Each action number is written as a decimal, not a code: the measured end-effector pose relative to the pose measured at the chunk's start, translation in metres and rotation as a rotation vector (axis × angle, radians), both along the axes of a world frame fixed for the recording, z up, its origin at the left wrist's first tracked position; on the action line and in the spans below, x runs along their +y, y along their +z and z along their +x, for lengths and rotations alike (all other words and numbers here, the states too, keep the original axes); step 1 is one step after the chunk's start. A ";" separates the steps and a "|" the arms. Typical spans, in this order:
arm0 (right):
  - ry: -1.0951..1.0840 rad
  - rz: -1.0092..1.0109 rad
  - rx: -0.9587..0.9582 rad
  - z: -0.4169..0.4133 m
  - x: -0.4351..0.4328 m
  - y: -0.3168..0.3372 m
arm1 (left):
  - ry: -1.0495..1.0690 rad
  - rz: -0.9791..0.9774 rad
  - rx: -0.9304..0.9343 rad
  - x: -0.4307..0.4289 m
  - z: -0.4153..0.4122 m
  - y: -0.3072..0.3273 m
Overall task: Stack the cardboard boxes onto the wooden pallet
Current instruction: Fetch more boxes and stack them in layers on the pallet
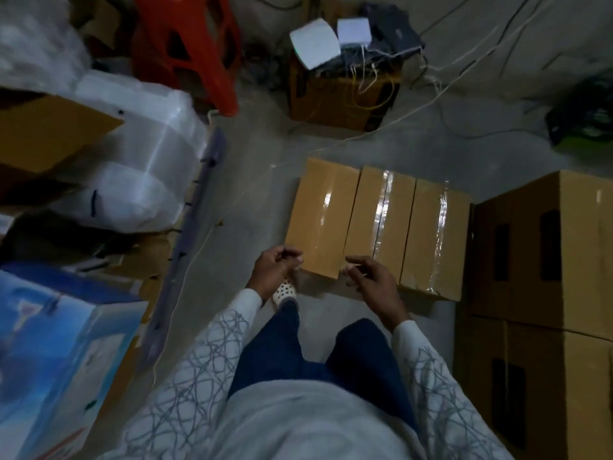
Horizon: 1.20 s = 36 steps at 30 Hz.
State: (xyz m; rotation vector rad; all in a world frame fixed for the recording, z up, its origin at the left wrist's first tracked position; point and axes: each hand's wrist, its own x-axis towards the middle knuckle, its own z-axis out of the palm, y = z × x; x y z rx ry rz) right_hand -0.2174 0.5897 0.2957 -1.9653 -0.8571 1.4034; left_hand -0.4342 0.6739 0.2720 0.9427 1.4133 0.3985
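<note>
Three taped cardboard boxes lie side by side on the grey floor ahead: the left box (320,217), the middle box (378,224) and the right box (434,237). My left hand (275,270) hovers at the near left corner of the left box, fingers loosely curled, holding nothing. My right hand (371,277) hovers over the near end of the middle box, fingers relaxed and empty. No wooden pallet shows in the head view.
Two large stacked cardboard cartons (544,293) stand at the right. A blue printed box (56,346), plastic-wrapped bundles (139,154) and a red stool (192,51) crowd the left. A box with devices and cables (341,91) sits behind. Thin cords (199,247) cross the floor.
</note>
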 end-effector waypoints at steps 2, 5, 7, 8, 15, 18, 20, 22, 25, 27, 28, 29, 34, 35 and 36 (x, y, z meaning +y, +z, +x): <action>-0.088 -0.049 -0.003 0.012 0.034 -0.034 | -0.027 -0.055 0.047 0.038 0.012 -0.026; -0.184 -0.155 0.004 0.032 0.081 -0.123 | -0.020 -0.130 0.132 0.090 0.029 -0.107; -0.211 -0.215 -0.009 0.044 0.110 -0.205 | -0.006 -0.171 0.193 0.121 0.037 -0.191; -0.209 -0.239 -0.026 0.050 0.124 -0.252 | 0.006 -0.192 0.224 0.134 0.041 -0.239; -0.068 -0.321 -0.256 0.080 0.199 -0.537 | -0.038 -0.097 0.544 0.197 0.078 -0.515; -0.123 -0.341 -0.404 0.072 0.208 -0.582 | -0.009 -0.052 0.529 0.204 0.081 -0.566; -0.165 -0.348 -0.459 0.063 0.208 -0.591 | -0.002 -0.011 0.504 0.203 0.078 -0.582; -0.196 -0.343 -0.461 0.056 0.210 -0.594 | 0.006 0.030 0.481 0.204 0.076 -0.589; -0.343 -0.358 -0.390 0.050 0.218 -0.593 | 0.018 0.015 0.460 0.211 0.075 -0.592; -0.442 -0.374 -0.314 0.046 0.229 -0.585 | 0.074 -0.062 0.445 0.219 0.077 -0.584; -0.465 -0.365 -0.284 0.044 0.233 -0.578 | 0.109 -0.098 0.436 0.223 0.078 -0.576; -0.475 -0.342 -0.259 0.044 0.237 -0.567 | 0.136 -0.123 0.428 0.228 0.079 -0.565; -0.418 -0.216 -0.185 0.049 0.253 -0.429 | 0.240 -0.138 0.516 0.262 0.070 -0.428; -0.405 -0.200 -0.156 0.049 0.255 -0.387 | 0.226 -0.109 0.565 0.269 0.065 -0.391; -0.399 -0.192 -0.123 0.049 0.254 -0.340 | 0.208 -0.070 0.599 0.277 0.061 -0.349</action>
